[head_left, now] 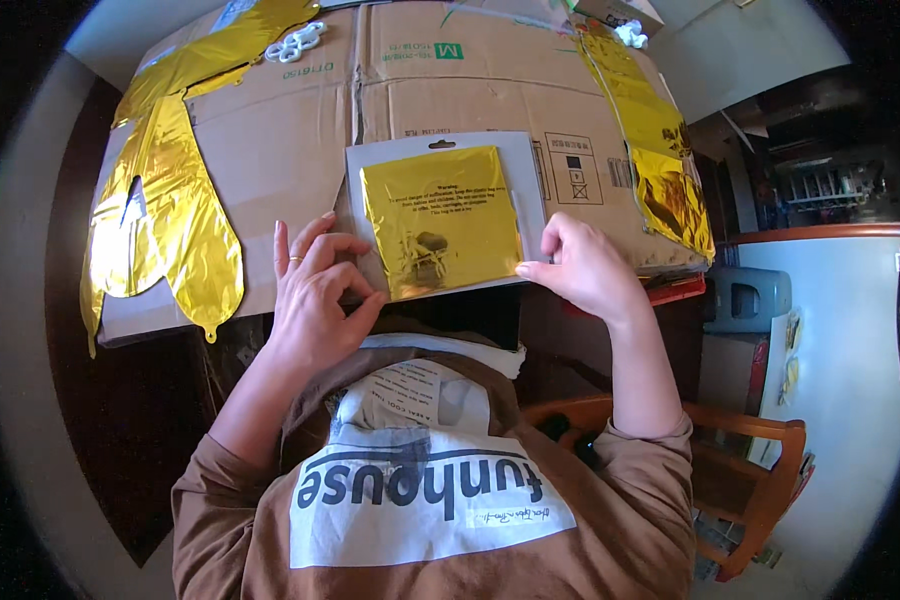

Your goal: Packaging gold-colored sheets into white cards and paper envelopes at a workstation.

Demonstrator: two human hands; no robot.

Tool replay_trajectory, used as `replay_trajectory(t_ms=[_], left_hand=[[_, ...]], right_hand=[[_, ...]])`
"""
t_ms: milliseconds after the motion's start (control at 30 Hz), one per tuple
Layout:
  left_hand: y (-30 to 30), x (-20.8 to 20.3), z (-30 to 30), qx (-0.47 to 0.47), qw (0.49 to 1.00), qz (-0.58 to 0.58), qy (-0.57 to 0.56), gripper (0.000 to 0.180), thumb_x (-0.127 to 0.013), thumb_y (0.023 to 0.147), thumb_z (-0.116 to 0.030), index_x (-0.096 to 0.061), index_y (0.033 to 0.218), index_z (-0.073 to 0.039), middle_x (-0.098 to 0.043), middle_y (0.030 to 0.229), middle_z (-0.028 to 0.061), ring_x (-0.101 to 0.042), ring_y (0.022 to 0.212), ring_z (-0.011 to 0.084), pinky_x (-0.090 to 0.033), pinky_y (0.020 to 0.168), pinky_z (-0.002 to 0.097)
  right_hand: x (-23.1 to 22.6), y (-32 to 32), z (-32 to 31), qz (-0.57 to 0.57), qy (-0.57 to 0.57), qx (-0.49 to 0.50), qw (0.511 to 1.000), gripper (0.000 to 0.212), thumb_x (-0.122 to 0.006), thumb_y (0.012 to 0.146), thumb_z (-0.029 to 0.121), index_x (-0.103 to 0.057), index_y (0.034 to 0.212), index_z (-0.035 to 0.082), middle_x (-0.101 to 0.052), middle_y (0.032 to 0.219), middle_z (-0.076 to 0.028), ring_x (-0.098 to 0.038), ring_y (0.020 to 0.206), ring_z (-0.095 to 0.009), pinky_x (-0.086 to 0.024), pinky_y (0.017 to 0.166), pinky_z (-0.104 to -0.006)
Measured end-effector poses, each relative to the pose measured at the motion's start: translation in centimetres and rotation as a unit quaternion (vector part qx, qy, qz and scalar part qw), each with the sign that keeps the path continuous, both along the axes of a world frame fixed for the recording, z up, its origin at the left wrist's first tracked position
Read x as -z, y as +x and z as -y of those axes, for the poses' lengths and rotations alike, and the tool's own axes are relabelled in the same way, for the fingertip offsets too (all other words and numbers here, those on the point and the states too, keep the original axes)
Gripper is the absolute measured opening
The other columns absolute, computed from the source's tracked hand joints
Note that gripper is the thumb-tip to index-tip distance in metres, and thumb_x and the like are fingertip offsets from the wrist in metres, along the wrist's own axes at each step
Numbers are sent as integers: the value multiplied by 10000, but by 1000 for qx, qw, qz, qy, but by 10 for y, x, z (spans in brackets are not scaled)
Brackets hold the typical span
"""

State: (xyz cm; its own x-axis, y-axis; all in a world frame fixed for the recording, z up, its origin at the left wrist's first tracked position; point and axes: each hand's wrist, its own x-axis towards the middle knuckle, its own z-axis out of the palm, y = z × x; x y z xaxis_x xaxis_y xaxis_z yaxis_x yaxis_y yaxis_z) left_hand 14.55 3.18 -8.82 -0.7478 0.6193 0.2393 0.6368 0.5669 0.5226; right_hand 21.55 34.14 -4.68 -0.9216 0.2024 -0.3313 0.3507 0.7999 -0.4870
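Observation:
In front of me a square gold foil packet (455,225), with small dark print on it, lies on a pale grey card (372,157) that has a hang slot at its top. My left hand (322,282) pinches the packet's lower left corner between thumb and forefinger, its other fingers raised over the card's left edge. At the lower right corner my right hand (588,268) is closed, its thumb on the packet's edge and its fingers curled. Whatever lies under the right fingertips is hidden.
Large flattened cardboard (270,140) covers the work surface. A gold foil balloon (175,210) hangs over its left side, and another gold foil strip (650,140) runs along the right. White rings (296,42) lie at the far left. A wooden chair (755,480) stands right.

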Motion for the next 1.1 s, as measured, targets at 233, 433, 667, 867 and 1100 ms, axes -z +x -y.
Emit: replay_trajectory(t_ms=[233, 433, 667, 867, 1100], left_hand=[[1, 3, 3, -35, 999, -13, 24, 450, -708, 670, -62, -582, 1101, -90, -557, 1259, 122, -409, 1377, 401, -133, 1188, 629], [22, -21, -28, 131, 987, -86, 27, 796, -714, 652, -159, -498, 1412, -69, -453, 1469, 171, -346, 1442, 389, -203, 1193, 591], [5, 24, -37, 137, 965, -178, -135, 630, -555, 913, -140, -382, 1504, -3, -373, 1590, 157, -335, 1487, 318, -202, 1219, 522], [9, 21, -28, 139, 968, -171, -125, 609, -544, 911, -149, -414, 1493, -29, -411, 1564, 165, -367, 1469, 326, -220, 1217, 506], [25, 2, -6, 197, 946, -255, -35, 518, -559, 943, -270, -521, 1456, -207, -428, 1567, 61, -335, 1487, 309, -221, 1222, 519]], right_hand=[[-9, -1, -6, 29, 30, 27, 999, 558, -863, 734, 396, -570, 994, -1, -660, 921, -201, -650, 873, -336, -512, 790, -435], [5, -3, 32, -359, 171, -24, 917, 573, -704, 902, 407, -507, 1277, 21, -558, 1210, -223, -557, 1118, -371, -428, 972, -495], [65, -25, 56, -246, 213, -49, 944, 769, -539, 985, 422, -231, 1576, 38, -177, 1609, -312, -175, 1487, -501, -129, 1170, -667], [61, -16, 39, -240, 203, -111, 943, 776, -517, 996, 423, -196, 1583, 30, -159, 1634, -271, -189, 1499, -461, -109, 1200, -615], [5, -22, -32, -166, -197, -5, 966, 895, -652, 935, 532, -289, 1539, -20, -478, 1470, -260, -498, 1338, -349, -407, 1101, -440]])
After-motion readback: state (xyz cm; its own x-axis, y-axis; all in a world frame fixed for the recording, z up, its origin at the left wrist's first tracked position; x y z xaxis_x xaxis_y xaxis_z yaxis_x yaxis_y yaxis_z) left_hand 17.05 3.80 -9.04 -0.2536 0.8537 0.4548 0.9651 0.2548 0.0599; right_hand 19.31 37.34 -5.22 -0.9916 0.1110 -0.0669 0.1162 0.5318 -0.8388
